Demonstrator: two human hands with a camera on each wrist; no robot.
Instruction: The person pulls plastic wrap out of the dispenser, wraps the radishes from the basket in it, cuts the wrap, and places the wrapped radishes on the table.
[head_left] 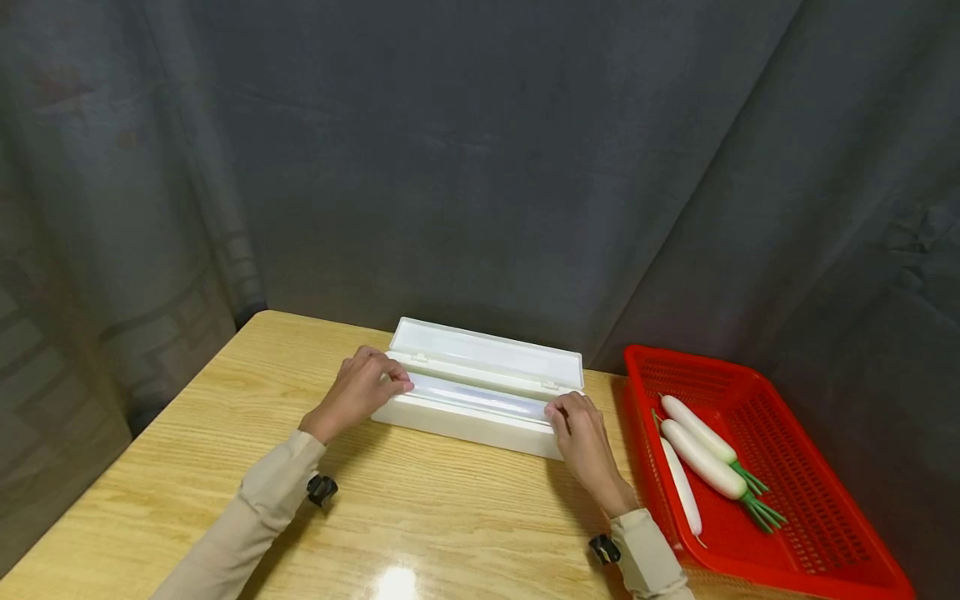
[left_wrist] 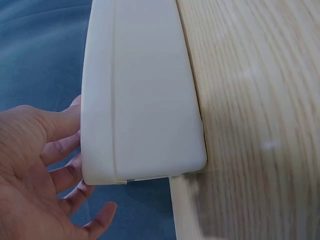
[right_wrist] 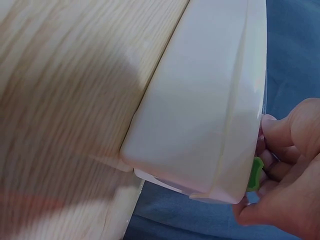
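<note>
A white cling film dispenser box (head_left: pixel 465 423) sits on the table with its lid (head_left: pixel 487 352) raised. Inside lies a shiny roll of cling film (head_left: pixel 480 398). At the box's left end, my left hand (head_left: pixel 360 387) pinches the film between thumb and index finger. My right hand (head_left: pixel 581 433) pinches it likewise at the right end. Both wrist views show the box's outer front wall; the left hand's (left_wrist: pixel 45 165) and right hand's (right_wrist: pixel 290 170) fingertips are partly hidden behind it. A small green piece (right_wrist: pixel 255 174) shows beside the right fingers.
To the right stands a red plastic basket (head_left: pixel 832 500) holding three white radishes (head_left: pixel 701 458), at least two with green stalks. The wooden table (head_left: pixel 420 517) ends at a dark grey curtain (head_left: pixel 450 167) behind the box.
</note>
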